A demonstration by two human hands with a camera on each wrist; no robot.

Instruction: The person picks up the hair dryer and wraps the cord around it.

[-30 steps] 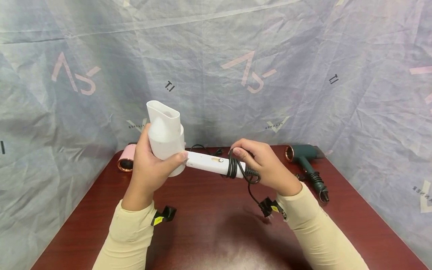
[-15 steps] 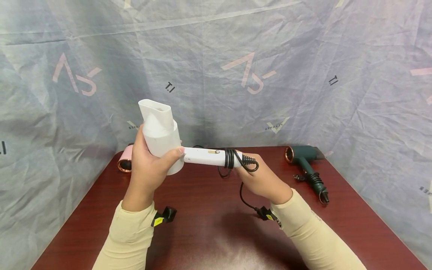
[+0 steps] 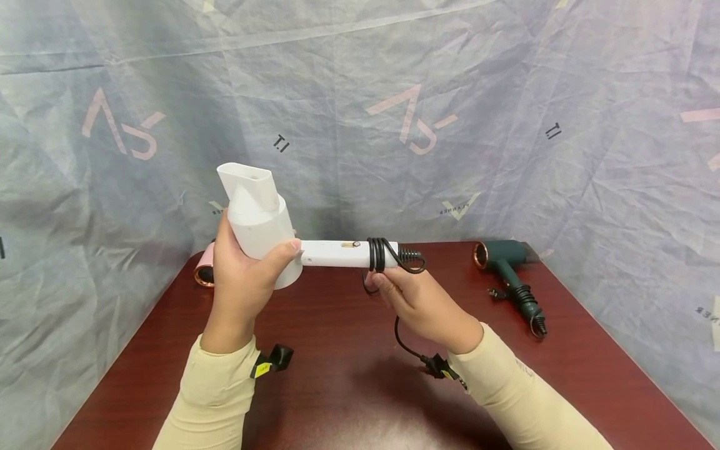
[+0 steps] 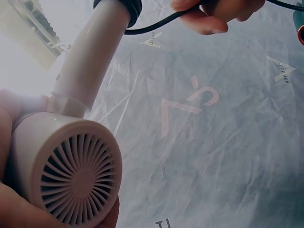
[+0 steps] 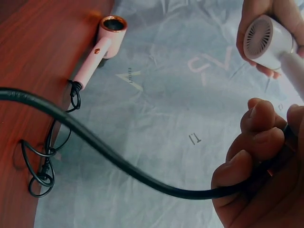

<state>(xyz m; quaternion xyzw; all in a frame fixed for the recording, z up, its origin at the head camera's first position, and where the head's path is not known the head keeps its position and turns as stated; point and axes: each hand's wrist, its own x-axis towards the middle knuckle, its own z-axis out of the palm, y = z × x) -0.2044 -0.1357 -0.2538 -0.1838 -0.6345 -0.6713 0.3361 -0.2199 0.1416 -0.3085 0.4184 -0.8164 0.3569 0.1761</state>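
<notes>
My left hand grips a white hair dryer round its barrel, above the table. The dryer's flat nozzle points up, and its handle lies nearly level toward the right. In the left wrist view the round vent grille shows at the barrel's other end. Black cord is wrapped in several turns round the handle near its end. Just under that wrap, my right hand holds the cord in curled fingers. The cord's free length runs out of this hand, with the plug hanging near the right wrist.
A pink hair dryer rests on the table at the back left, mostly hidden by my left hand in the head view. At the right lies a dark green hair dryer, cord wrapped on its handle. Grey cloth surrounds the reddish-brown table.
My right hand has passed from above the handle's end to below it, taking the cord round. The white hair dryer has shifted slightly left, and its handle has swung up to nearly level.
</notes>
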